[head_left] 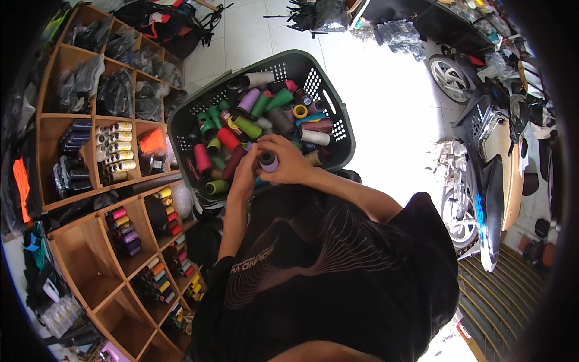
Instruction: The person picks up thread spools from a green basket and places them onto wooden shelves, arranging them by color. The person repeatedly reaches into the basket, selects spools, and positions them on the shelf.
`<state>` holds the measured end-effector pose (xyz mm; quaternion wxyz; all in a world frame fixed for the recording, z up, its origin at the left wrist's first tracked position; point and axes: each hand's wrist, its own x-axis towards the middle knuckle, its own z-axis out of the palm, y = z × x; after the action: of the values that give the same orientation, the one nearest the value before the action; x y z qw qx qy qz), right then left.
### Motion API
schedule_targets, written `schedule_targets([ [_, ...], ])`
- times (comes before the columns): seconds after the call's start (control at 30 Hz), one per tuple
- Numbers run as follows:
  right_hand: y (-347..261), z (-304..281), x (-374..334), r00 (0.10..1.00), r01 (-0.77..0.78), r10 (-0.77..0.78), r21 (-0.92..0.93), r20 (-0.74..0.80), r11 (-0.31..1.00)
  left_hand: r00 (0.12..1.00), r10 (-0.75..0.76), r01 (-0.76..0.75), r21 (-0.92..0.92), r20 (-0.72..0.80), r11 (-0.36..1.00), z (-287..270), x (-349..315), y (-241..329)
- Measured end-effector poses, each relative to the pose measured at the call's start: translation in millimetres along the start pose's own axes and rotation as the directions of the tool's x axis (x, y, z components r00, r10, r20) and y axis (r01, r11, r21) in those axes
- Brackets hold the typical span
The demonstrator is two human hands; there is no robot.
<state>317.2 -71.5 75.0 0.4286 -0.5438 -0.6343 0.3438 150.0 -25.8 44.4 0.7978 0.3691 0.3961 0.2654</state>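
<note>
Matt thread spools (pixel 247 127) — smooth plastic basket (pixel 349 133) — plain wooden shelves (pixel 90 274).

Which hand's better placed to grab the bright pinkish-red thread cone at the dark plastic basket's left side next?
Left, likely: the left hand is nearer that bright pinkish-red thread cone, while the right hand appears curled around a pale purple thread spool.

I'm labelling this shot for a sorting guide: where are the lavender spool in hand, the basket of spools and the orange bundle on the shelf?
Lavender spool (pixel 271 166): head view, on its thread-wound side.
Basket (pixel 348 133): head view, on its right rim.
Orange bundle (pixel 152 141): head view, on its middle.
</note>
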Motion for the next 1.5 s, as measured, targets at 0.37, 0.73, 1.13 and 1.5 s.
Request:
schedule_targets([
  [0.37,48,-2,3,0.890,-0.333,0.399,0.284,-0.219,0.899,0.990,0.061,-0.053,0.064,-0.128,0.997,24,16,4],
  [0.73,42,-38,17,0.771,-0.612,0.448,0.721,0.452,0.326,0.988,-0.149,0.137,-0.229,-0.037,0.964,26,29,2],
  [1.13,178,-121,73,0.823,-0.536,0.555,0.156,-0.119,0.829,0.980,0.068,-0.109,-0.219,-0.189,0.970,39,3,-24],
  [1.5,240,-61,105,0.825,0.095,0.443,-0.860,0.349,0.501,0.905,0.111,-0.276,-0.367,-0.410,0.888,59,-52,-36],
])
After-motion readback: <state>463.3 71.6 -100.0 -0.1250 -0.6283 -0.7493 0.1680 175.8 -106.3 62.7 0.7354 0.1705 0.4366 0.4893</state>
